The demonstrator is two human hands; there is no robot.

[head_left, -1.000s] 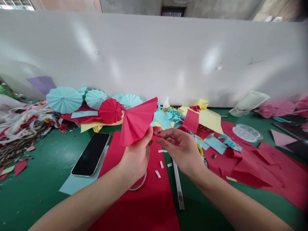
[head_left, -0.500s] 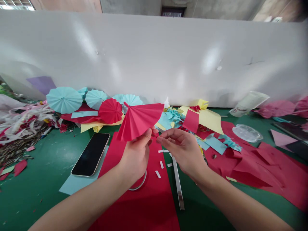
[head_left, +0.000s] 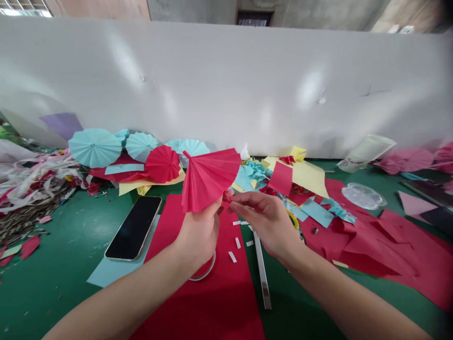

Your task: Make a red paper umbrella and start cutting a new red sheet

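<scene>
A red pleated paper umbrella (head_left: pixel 212 177) is held up in front of me, its folds fanning out from a small tip at the upper left. My left hand (head_left: pixel 201 231) is closed on it from below, near its underside. With thumb and fingers pinched, my right hand (head_left: pixel 265 215) grips the thin red end of the umbrella's handle, close to the left fingertips. Much of that end is hidden by the fingers. Beneath my hands lies a large red paper sheet (head_left: pixel 205 302), with a roll of tape (head_left: pixel 208 269) partly covered by my left wrist.
Left stands a phone (head_left: pixel 133 227) on light blue paper. A metal ruler (head_left: pixel 262 274) and small white strips (head_left: pixel 232 257) lie right of centre. Behind are blue pleated paper rounds (head_left: pixel 94 147) against a white panel (head_left: pixel 219 85). A paper cup (head_left: pixel 366 153) leans at the right.
The red umbrella has turned slightly, its left side shifting right and down. My right hand's fingers have moved a little closer to the left hand.
</scene>
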